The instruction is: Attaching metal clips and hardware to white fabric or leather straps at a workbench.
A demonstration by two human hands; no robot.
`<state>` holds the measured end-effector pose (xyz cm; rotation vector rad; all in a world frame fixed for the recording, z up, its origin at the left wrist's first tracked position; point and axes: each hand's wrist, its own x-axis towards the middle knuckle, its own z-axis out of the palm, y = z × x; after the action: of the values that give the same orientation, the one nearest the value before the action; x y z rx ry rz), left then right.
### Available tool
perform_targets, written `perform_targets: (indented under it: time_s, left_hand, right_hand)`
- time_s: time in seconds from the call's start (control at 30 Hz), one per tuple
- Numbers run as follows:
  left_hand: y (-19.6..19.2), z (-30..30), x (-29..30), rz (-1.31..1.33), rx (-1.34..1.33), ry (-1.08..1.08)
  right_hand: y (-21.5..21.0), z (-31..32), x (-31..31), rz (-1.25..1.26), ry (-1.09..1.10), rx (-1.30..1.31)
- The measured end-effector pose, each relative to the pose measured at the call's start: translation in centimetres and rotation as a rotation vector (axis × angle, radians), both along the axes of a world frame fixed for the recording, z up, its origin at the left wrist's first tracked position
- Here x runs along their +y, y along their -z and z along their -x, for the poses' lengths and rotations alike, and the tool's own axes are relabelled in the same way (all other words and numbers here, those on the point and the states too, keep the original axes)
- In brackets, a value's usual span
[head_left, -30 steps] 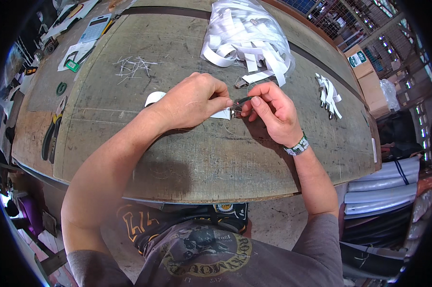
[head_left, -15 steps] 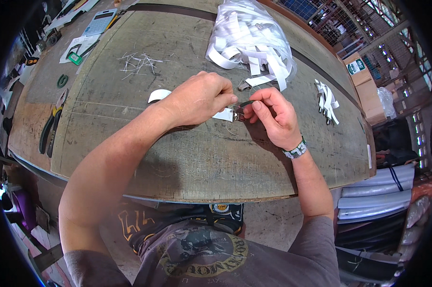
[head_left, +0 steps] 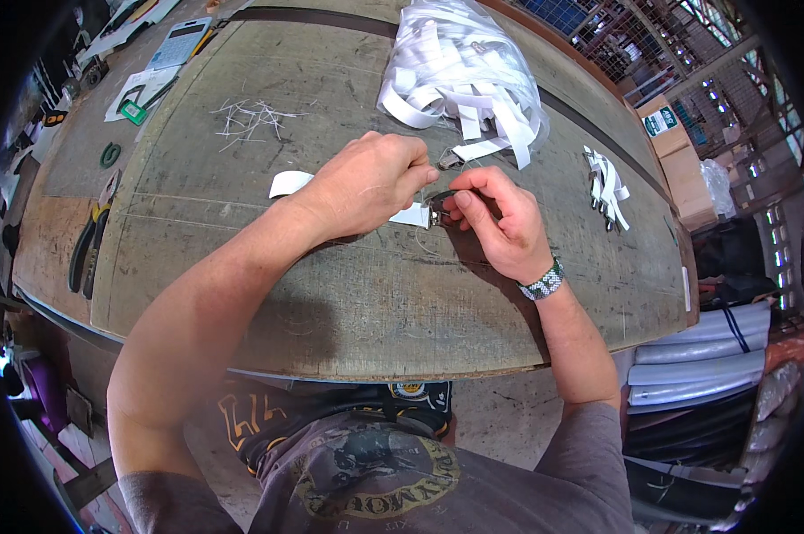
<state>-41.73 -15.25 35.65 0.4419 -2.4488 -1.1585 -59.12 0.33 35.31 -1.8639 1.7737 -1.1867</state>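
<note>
White strap (head_left: 411, 214) lies under the left hand (head_left: 375, 176), fingertips pinched, contents indiscernible; right hand (head_left: 501, 221) grips a dark piece (head_left: 440, 197) beside the clip (head_left: 435, 215).

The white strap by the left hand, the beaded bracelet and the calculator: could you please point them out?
White strap (head_left: 411, 215): head view, exposed flat stretch.
Beaded bracelet (head_left: 542, 279): head view, middle of patterned band.
Calculator (head_left: 177, 49): head view, key area.
</note>
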Motion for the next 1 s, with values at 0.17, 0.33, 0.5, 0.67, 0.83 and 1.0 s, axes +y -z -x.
perform_targets:
  time_s: [0.17, 0.33, 0.5, 0.67, 0.83, 1.0]
  left_hand:
    - [0.7, 0.2, -0.1, 0.069, 0.040, -0.026]
    - [0.9, 0.6, -0.1, 0.121, 0.048, -0.043]
    - [1.3, 0.7, -0.2, 0.135, 0.040, -0.065]
    - [1.3, 0.8, -0.2, 0.165, 0.052, -0.059]
    - [1.2, 0.8, -0.2, 0.131, 0.030, -0.056]
    - [1.4, 0.7, -0.3, 0.177, 0.069, -0.048]
  right_hand:
    - [0.2, -0.4, -0.2, -0.012, 0.003, 0.013]
    - [0.0, -0.4, -0.3, -0.043, 0.032, -0.024]
    - [0.3, -0.5, -0.7, -0.063, 0.027, -0.047]
    - [0.2, -0.2, -0.8, -0.099, 0.064, -0.140]
    - [0.0, -0.3, -0.6, -0.114, 0.054, -0.079]
    - [-0.4, -0.5, -0.5, -0.101, 0.022, -0.014]
